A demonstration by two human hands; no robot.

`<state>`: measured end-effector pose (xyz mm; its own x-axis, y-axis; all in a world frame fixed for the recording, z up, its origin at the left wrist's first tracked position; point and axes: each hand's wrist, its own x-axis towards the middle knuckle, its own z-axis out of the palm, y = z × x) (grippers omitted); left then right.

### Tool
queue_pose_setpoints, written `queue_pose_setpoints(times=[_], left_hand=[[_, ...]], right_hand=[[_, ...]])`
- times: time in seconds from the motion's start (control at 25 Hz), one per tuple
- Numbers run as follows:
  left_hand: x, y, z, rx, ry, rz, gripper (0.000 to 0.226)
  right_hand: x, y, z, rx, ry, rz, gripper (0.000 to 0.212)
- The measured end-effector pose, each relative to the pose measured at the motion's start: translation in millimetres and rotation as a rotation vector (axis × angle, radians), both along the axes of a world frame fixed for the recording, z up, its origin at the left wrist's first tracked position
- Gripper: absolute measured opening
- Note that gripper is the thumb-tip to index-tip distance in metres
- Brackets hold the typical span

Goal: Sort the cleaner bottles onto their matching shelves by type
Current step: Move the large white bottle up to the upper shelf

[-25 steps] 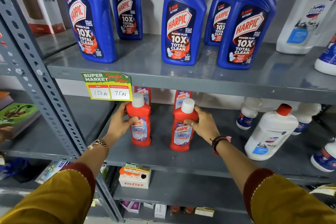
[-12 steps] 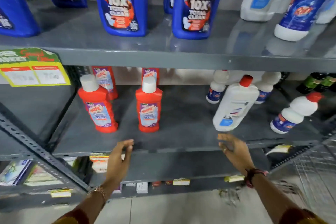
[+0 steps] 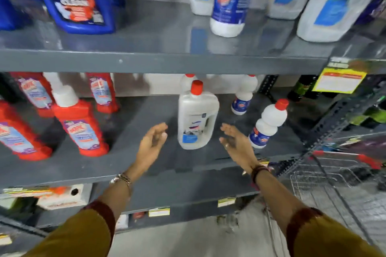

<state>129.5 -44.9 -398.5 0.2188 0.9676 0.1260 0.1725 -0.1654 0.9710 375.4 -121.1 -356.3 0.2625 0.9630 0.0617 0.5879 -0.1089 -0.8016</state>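
**Hands bracket the white jug**

I see both hands spread wide and holding nothing: my left hand (image 3: 153, 144) sits just left of the big white red-capped bottle (image 3: 197, 119), my right hand (image 3: 236, 142) just right of it, neither touching. They flank it, I judge, for a two-handed lift. It stands upright on the middle shelf (image 3: 146, 165), with red bottles (image 3: 81, 127) well to its left.

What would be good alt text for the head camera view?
Two open hands, left hand and right hand, reach toward a white bottle with a red cap on the middle shelf. Red bottles stand to its left.
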Motion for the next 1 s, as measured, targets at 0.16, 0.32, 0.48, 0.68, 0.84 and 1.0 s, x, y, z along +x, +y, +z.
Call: queue_pose_setpoints(times=[0.16,0.32,0.48,0.68,0.84,1.0], left_hand=[[45.5,15.9,37.7,-0.061,-0.071,-0.131,0.035],[62.6,25.2,47.0,-0.054,-0.055,-0.087,0.037],[69.1,6.2,48.0,-0.026,-0.066,0.032,0.036],[50.9,-69.1,68.8,0.099,-0.173,0.078,0.051],[21.6,-129.3,126.0,0.259,-0.282,0.177,0.049],[-6.7,-151.4,212.7,0.411,-0.287,0.199,0.033]], right_hand=[[10.1,43.8,13.4,-0.04,0.119,0.105,0.052],[8.1,69.4,11.5,-0.097,0.184,0.155,0.025],[6.8,57.2,11.5,-0.001,0.164,0.103,0.012],[-2.4,-8.3,48.5,0.11,0.022,0.22,0.03],[-20.6,-57.3,113.9,0.352,-0.193,0.338,0.015],[-43.9,-78.7,191.3,0.56,-0.022,0.43,0.015]])
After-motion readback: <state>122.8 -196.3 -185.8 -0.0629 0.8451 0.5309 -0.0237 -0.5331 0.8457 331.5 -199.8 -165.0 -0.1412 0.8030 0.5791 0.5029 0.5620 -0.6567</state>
